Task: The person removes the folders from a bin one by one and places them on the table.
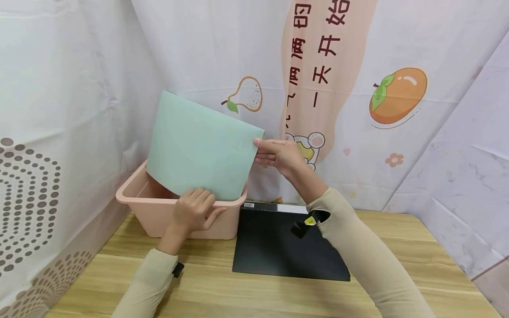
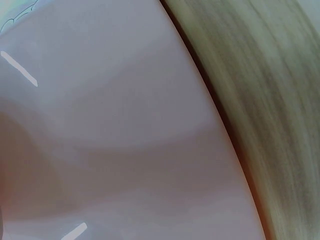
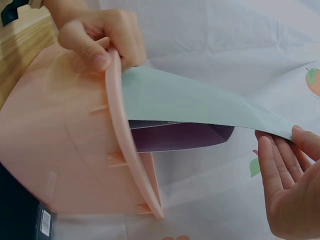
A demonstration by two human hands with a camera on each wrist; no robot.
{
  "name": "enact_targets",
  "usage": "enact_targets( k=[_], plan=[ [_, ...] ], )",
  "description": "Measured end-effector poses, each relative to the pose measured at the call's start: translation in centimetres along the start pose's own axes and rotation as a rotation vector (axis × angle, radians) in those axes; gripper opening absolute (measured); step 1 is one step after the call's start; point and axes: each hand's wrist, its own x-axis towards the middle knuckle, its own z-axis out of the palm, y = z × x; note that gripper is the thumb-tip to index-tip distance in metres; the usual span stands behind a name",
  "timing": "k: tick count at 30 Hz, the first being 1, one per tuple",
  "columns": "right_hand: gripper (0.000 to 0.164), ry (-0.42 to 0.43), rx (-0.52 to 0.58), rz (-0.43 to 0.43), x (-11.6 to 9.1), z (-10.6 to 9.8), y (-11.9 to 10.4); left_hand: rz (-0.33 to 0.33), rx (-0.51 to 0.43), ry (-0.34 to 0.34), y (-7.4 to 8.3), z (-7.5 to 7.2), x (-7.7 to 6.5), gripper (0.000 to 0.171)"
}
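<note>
Probably light and flexible (it bows slightly in the right-wrist view), the pale green, thin rectangular sheet [image 1: 203,145] stands tilted, partly inside the pink plastic bin [image 1: 153,218]. The right hand [image 1: 280,155] pinches near its upper right corner, where pressure could crease it; the left hand [image 1: 195,211] grips the bin's rim.

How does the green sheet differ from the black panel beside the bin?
The green sheet is pale, the black panel dark. The sheet slants up from the pink bin; the panel lies flat on the table. The right hand pinches the sheet; no hand holds the panel. Both look roughly rectangular.
</note>
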Motion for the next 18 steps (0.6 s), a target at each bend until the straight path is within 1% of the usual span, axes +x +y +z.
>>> enact_targets(
  k=[4, 11, 16, 18],
  plan=[
    [0.014, -0.029, 0.016, 0.045, -0.02, -0.23, -0.43, -0.003, -0.001, 0.000, 0.02, 0.01, 0.01, 0.051],
    [0.021, -0.074, 0.048, 0.089, 0.09, -0.47, -0.74, 0.000, 0.002, 0.001, -0.04, -0.03, 0.00, 0.051],
    [0.024, -0.076, 0.051, 0.112, 0.25, -0.61, -0.78, 0.004, -0.001, 0.005, -0.03, 0.02, 0.00, 0.051],
    [0.024, -0.074, 0.051, 0.109, 0.24, -0.62, -0.79, 0.005, -0.003, 0.007, -0.03, 0.04, 0.01, 0.051]
  ],
)
